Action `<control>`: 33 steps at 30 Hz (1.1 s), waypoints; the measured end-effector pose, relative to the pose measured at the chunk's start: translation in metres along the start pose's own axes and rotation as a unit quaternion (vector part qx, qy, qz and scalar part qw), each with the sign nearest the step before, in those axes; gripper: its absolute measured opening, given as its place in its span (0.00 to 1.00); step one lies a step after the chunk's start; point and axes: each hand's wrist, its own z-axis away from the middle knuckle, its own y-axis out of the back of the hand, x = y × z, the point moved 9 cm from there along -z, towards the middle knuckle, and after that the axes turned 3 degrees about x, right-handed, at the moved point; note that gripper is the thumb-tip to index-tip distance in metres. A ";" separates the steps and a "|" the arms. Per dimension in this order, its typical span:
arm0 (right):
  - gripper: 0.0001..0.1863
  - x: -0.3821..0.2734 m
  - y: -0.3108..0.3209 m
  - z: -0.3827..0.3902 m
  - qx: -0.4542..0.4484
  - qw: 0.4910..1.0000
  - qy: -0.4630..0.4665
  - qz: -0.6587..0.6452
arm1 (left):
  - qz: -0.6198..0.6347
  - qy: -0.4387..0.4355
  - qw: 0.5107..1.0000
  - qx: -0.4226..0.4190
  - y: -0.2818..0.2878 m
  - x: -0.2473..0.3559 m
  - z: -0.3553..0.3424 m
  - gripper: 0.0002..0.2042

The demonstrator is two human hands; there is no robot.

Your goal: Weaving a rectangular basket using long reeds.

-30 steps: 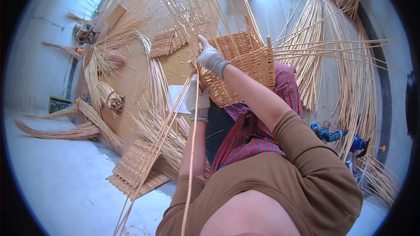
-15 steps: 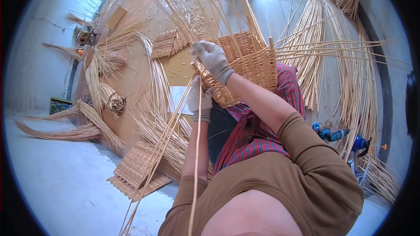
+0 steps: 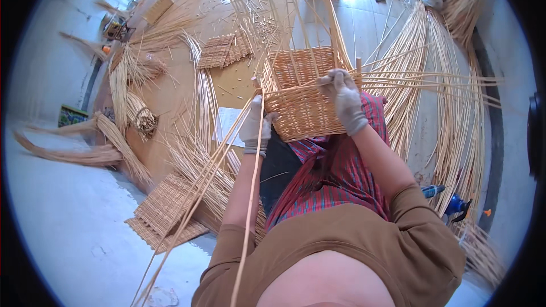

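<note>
A square-cornered wicker basket (image 3: 304, 115) rests against my lap, with long loose rods rising from its far and side walls. My left hand (image 3: 254, 128), in a pale work glove, is closed round the basket's near left corner, beside a stout corner stick. Several long wicker rods (image 3: 213, 176) trail from that corner down past my left forearm. At the near rim, close to the right corner, my gloved right hand (image 3: 346, 102) pinches a wicker rod lying along the rim. Its fingertips partly hide the rod. More rods (image 3: 426, 78) stick out sideways from the right corner.
Woven panels (image 3: 224, 50) lie beyond the basket on brown board, and others (image 3: 165, 210) at the lower left. Bundles of wicker (image 3: 406, 51) spread over the floor on the right. A tied bundle (image 3: 142, 116) lies left. A blue tool (image 3: 456, 204) sits near my right elbow.
My right hand has moved from the basket's left corner along the near rim to the right corner. My left hand stays at the left corner.
</note>
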 end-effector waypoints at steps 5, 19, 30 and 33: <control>0.07 -0.019 0.032 0.000 0.078 0.989 -0.025 0.120 | 0.020 -0.079 0.995 0.059 0.020 0.075 0.004 0.23; 0.37 -0.062 -0.166 -0.038 -0.139 0.832 0.265 0.467 | 0.468 0.282 0.828 -0.125 -0.070 0.034 -0.037 0.08; 0.10 -0.019 -0.082 0.034 -0.165 0.984 0.057 0.039 | 0.412 0.243 0.877 0.038 -0.068 0.021 -0.045 0.15; 0.07 -0.065 -0.047 0.014 -0.035 0.970 0.058 0.233 | 0.439 0.320 0.838 -0.048 -0.054 0.056 -0.041 0.16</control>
